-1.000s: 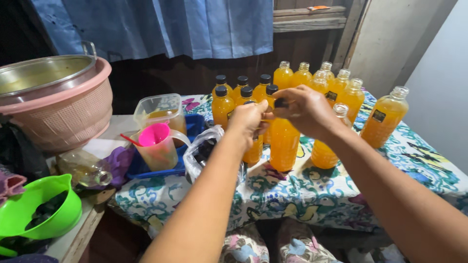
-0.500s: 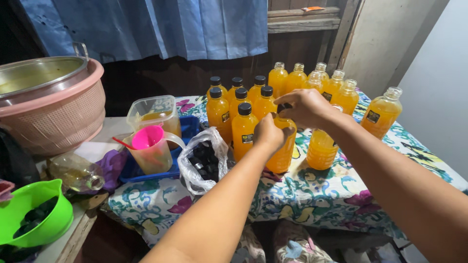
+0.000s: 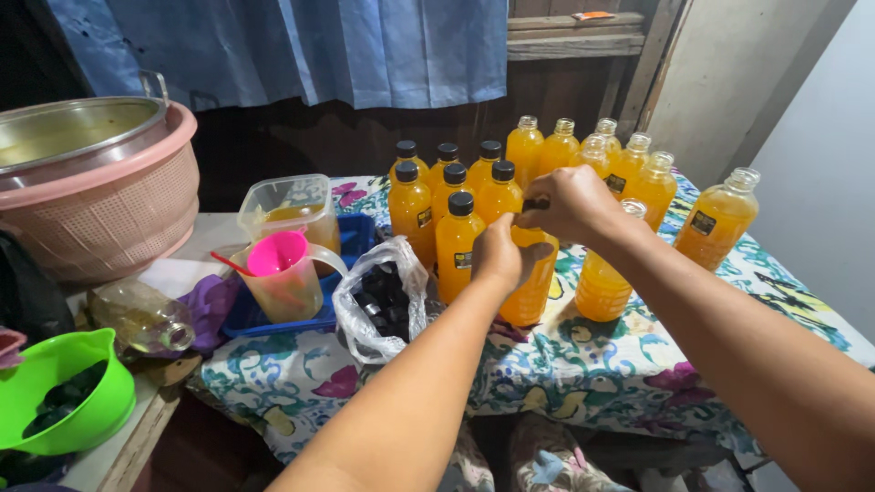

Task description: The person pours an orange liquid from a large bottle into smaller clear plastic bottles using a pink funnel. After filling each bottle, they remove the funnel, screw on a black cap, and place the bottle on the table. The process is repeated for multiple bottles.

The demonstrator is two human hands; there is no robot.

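Both hands on one bottle (image 3: 531, 290) of orange liquid at table (image 3: 638, 364) centre: left hand (image 3: 499, 253) wraps its body, right hand (image 3: 567, 205) grips the black cap (image 3: 536, 205). Capped bottles (image 3: 447, 196) at 11 o'clock, uncapped ones (image 3: 620, 159) at 1. Bag of caps (image 3: 381, 299) at 9, just beside; jug (image 3: 284, 275) beyond.

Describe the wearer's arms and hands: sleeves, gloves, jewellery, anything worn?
Both forearms are bare as far as the view shows, with no sleeve in the frame. The left hand and right hand wear no gloves. No watch, bracelet or ring shows on the visible wrists and fingers. No tape, bandage or markings are visible.
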